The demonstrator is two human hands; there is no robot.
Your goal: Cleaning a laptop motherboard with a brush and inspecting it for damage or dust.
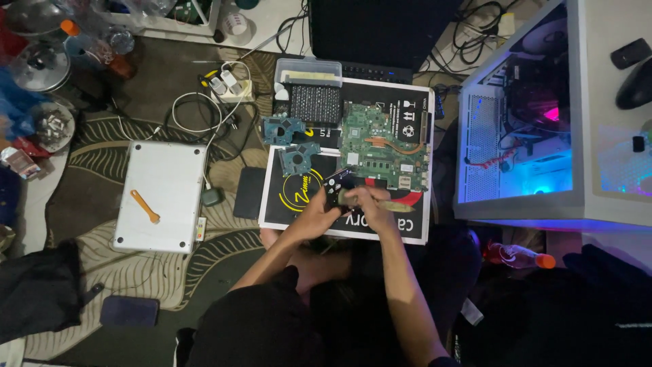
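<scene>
Two hands meet over the flat box (407,231): the left hand (319,212) is wrapped around a small black part (335,185), and the right hand (370,202) pinches a thin tool (396,204) beside it. At 12 o'clock from the hands lies a green board (384,146). At 9 o'clock, well apart, sits a silver laptop (161,197) with an orange stick (145,206) on it.
</scene>
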